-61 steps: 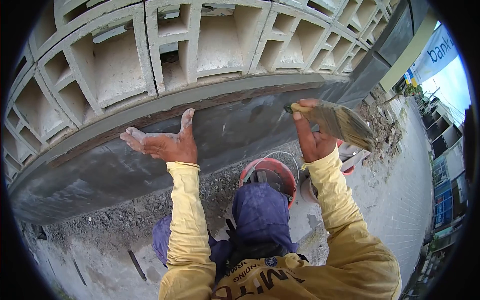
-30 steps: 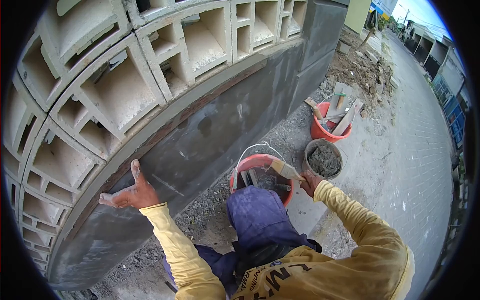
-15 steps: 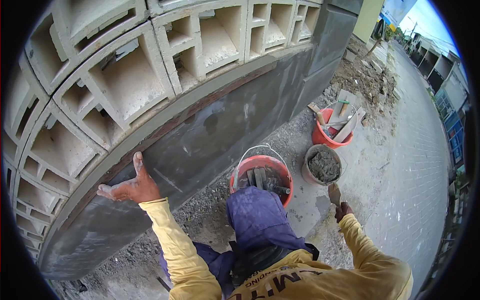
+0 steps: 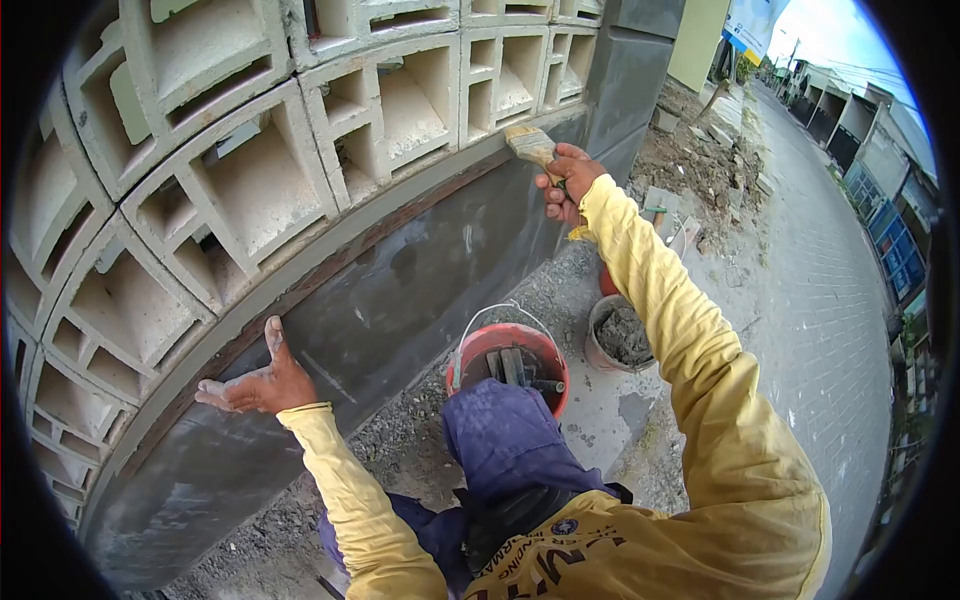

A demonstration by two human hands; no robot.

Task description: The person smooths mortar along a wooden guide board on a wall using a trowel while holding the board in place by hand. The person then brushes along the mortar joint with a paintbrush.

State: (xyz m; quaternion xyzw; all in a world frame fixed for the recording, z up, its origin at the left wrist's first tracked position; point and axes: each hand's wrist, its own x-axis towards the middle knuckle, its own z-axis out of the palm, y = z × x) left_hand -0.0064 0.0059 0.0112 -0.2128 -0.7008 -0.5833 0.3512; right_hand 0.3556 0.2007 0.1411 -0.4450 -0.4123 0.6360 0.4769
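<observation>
My right hand (image 4: 572, 188) is wrapped around the handle of a flat paintbrush (image 4: 530, 145). Its pale bristles are right at the ledge under the patterned breeze blocks (image 4: 455, 120), toward the far end of the wall. On the near side, my left hand (image 4: 262, 380) is spread, thumb up, with dusty fingertips by the brown strip (image 4: 376, 234) that runs below the ledge. Beneath that strip, the smooth grey rendered wall (image 4: 400, 280) has damp, patchy marks.
Near my knee stands a red bucket (image 4: 555, 355) with tools in it. Beside it is a bucket of wet mortar (image 4: 625, 335). My right arm partly hides another red bucket (image 4: 607, 282). Rubble (image 4: 690, 150) lies farther along, and a paved road (image 4: 800, 260) runs on the right.
My right hand has swung up and left with the paintbrush, from beside the mortar bucket to the ledge. My left hand stays almost in place by the strip.
</observation>
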